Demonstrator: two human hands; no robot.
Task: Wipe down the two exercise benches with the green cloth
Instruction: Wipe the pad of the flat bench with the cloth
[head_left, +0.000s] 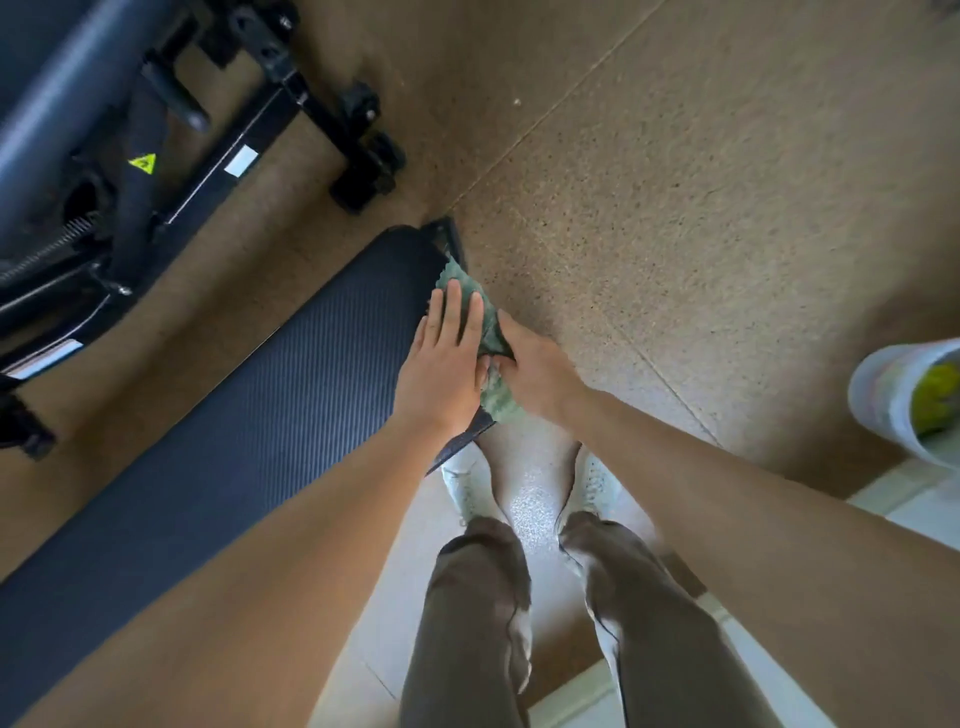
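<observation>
A dark ribbed exercise bench (249, 415) runs diagonally from lower left to the centre. The green cloth (491, 332) lies over its right edge near the far end. My left hand (447, 364) lies flat with straight fingers on the pad and cloth. My right hand (535, 374) grips the cloth at the bench's side edge, fingers curled into the fabric. A second bench (57, 93) with a dark pad and black frame stands at the upper left, only partly in view.
Brown speckled rubber flooring (701, 208) spreads to the right. The second bench's black foot bar and wheels (363, 156) sit on the floor ahead. A white bin (883, 400) with something yellow inside stands at the right edge. My feet in white shoes (470, 488) stand beside the bench.
</observation>
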